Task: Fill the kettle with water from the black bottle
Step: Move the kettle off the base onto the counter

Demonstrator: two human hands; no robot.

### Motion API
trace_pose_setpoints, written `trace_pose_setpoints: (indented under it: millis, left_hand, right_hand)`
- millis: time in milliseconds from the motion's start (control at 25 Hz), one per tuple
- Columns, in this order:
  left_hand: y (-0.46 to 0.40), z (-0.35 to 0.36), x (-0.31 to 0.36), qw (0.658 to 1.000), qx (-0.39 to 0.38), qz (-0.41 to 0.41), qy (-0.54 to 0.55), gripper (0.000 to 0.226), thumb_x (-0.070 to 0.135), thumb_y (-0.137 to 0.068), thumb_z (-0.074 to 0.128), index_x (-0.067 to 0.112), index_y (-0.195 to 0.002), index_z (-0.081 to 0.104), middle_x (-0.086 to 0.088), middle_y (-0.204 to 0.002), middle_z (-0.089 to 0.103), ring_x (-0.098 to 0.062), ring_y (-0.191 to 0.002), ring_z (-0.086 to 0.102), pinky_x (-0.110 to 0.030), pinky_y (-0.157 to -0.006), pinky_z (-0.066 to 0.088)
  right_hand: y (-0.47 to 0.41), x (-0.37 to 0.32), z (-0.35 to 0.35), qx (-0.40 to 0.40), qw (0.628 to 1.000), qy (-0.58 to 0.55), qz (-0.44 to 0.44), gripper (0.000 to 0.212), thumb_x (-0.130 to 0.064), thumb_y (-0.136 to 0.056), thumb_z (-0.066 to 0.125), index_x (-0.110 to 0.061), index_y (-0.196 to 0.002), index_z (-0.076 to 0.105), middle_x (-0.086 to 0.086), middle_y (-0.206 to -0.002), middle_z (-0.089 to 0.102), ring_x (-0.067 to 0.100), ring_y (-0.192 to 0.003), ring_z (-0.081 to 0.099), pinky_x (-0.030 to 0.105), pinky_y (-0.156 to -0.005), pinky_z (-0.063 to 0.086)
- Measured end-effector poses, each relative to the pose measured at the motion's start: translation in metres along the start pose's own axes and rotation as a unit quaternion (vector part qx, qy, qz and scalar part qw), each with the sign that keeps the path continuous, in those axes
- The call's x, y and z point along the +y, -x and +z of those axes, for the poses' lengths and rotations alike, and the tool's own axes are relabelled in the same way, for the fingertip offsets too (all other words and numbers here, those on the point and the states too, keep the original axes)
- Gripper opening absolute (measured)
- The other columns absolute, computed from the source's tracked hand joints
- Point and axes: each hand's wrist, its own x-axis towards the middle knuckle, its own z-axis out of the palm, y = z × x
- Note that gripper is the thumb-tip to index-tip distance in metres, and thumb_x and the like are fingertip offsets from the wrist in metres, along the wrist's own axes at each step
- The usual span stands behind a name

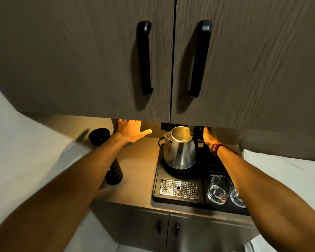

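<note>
A steel kettle [180, 149] stands on its base on a black tray [156, 190], its lid up and its mouth open. My right hand [208, 136] is behind the kettle at its black handle and raised lid; the upper cabinet hides the fingers. The black bottle [105, 153] stands upright on the counter to the left, partly hidden by my left forearm. My left hand [129, 132] hovers above the counter between bottle and kettle, fingers spread, holding nothing.
Upper cabinet doors with two black handles [144, 58] hang low over the counter. The tray also carries a perforated metal drip grate [178, 188] and two clear glasses [219, 189] at the right. Lower cabinet doors lie below the wooden counter [135, 179].
</note>
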Motion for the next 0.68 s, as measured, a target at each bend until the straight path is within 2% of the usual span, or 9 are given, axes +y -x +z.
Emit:
trace_pose_setpoints:
  millis: [120, 240, 280, 320, 360, 400, 480, 600, 680]
  left_hand:
    - [0.006, -0.015, -0.02, 0.999, 0.003, -0.023, 0.03, 0.06, 0.069, -0.087, 0.055, 0.011, -0.099, 0.064, -0.01, -0.109, 0.067, -0.03, -0.102, 0.063, -0.046, -0.091, 0.054]
    - [0.013, -0.023, -0.039, 0.998, -0.024, -0.051, 0.003, 0.07, 0.07, -0.083, 0.06, 0.011, -0.12, 0.06, -0.013, -0.13, 0.061, -0.035, -0.119, 0.056, -0.051, -0.102, 0.047]
    - [0.014, -0.024, -0.045, 0.997, -0.049, -0.062, -0.011, 0.078, 0.071, -0.082, 0.06, 0.013, -0.133, 0.053, -0.013, -0.142, 0.053, -0.037, -0.131, 0.049, -0.054, -0.109, 0.039]
    - [0.016, -0.025, -0.052, 0.994, -0.076, -0.072, -0.023, 0.085, 0.072, -0.081, 0.059, 0.017, -0.143, 0.044, -0.011, -0.152, 0.044, -0.037, -0.14, 0.04, -0.057, -0.114, 0.031]
    - [0.018, -0.027, -0.061, 0.991, -0.102, -0.083, -0.029, 0.089, 0.073, -0.081, 0.059, 0.02, -0.149, 0.037, -0.01, -0.158, 0.036, -0.037, -0.145, 0.033, -0.058, -0.116, 0.025]
    - [0.021, -0.028, -0.07, 0.987, -0.127, -0.092, -0.029, 0.092, 0.073, -0.08, 0.059, 0.022, -0.152, 0.033, -0.009, -0.16, 0.032, -0.037, -0.147, 0.029, -0.059, -0.116, 0.023]
    - [0.027, -0.029, -0.089, 0.98, -0.164, -0.106, -0.023, 0.091, 0.073, -0.078, 0.059, 0.026, -0.151, 0.031, -0.007, -0.157, 0.035, -0.036, -0.142, 0.034, -0.057, -0.11, 0.03]
    - [0.04, -0.027, -0.107, 0.977, -0.187, -0.104, -0.002, 0.084, 0.068, -0.072, 0.061, 0.028, -0.141, 0.037, -0.004, -0.142, 0.047, -0.032, -0.125, 0.049, -0.046, -0.088, 0.041]
    - [0.046, -0.026, -0.112, 0.978, -0.184, -0.097, 0.027, 0.08, 0.062, -0.068, 0.064, 0.028, -0.136, 0.039, -0.002, -0.136, 0.047, -0.027, -0.116, 0.05, -0.041, -0.083, 0.043]
  right_hand:
    - [-0.003, -0.018, 0.002, -0.014, 0.999, 0.001, 0.031, 0.051, -0.032, -0.105, 0.027, -0.005, -0.145, 0.042, 0.017, -0.155, 0.036, 0.035, -0.141, 0.037, 0.039, -0.111, 0.031]
    - [-0.001, -0.039, 0.014, -0.06, 0.996, 0.06, -0.021, 0.048, -0.025, -0.106, 0.028, -0.004, -0.147, 0.039, 0.015, -0.159, 0.031, 0.029, -0.144, 0.032, 0.037, -0.119, 0.018]
    - [0.003, -0.046, 0.025, -0.078, 0.994, 0.068, -0.035, 0.042, -0.02, -0.106, 0.03, 0.0, -0.139, 0.047, 0.018, -0.151, 0.042, 0.024, -0.133, 0.04, 0.034, -0.114, 0.025]
    - [0.009, -0.053, 0.037, -0.102, 0.991, 0.073, -0.041, 0.032, -0.014, -0.105, 0.033, 0.001, -0.119, 0.058, 0.02, -0.131, 0.052, 0.021, -0.113, 0.044, 0.033, -0.101, 0.033]
    - [0.015, -0.06, 0.053, -0.117, 0.988, 0.087, -0.054, 0.025, -0.01, -0.104, 0.036, -0.002, -0.094, 0.056, 0.019, -0.109, 0.051, 0.021, -0.099, 0.038, 0.031, -0.086, 0.033]
    - [0.019, -0.063, 0.068, -0.123, 0.986, 0.091, -0.072, 0.025, -0.01, -0.103, 0.037, -0.004, -0.081, 0.046, 0.016, -0.098, 0.043, 0.023, -0.093, 0.032, 0.03, -0.079, 0.029]
    - [0.029, -0.066, 0.097, -0.149, 0.985, 0.048, -0.07, 0.024, -0.022, -0.104, 0.038, -0.005, -0.087, 0.038, 0.011, -0.097, 0.038, 0.022, -0.092, 0.032, 0.032, -0.079, 0.032]
    - [0.038, -0.059, 0.132, -0.148, 0.988, 0.036, -0.039, 0.046, -0.041, -0.103, 0.036, -0.003, -0.08, 0.046, 0.008, -0.087, 0.045, 0.024, -0.079, 0.041, 0.032, -0.075, 0.036]
    - [0.041, -0.055, 0.15, -0.15, 0.983, 0.084, -0.064, 0.048, -0.044, -0.104, 0.031, -0.008, -0.083, 0.055, 0.014, -0.084, 0.047, 0.024, -0.078, 0.044, 0.032, -0.075, 0.035]
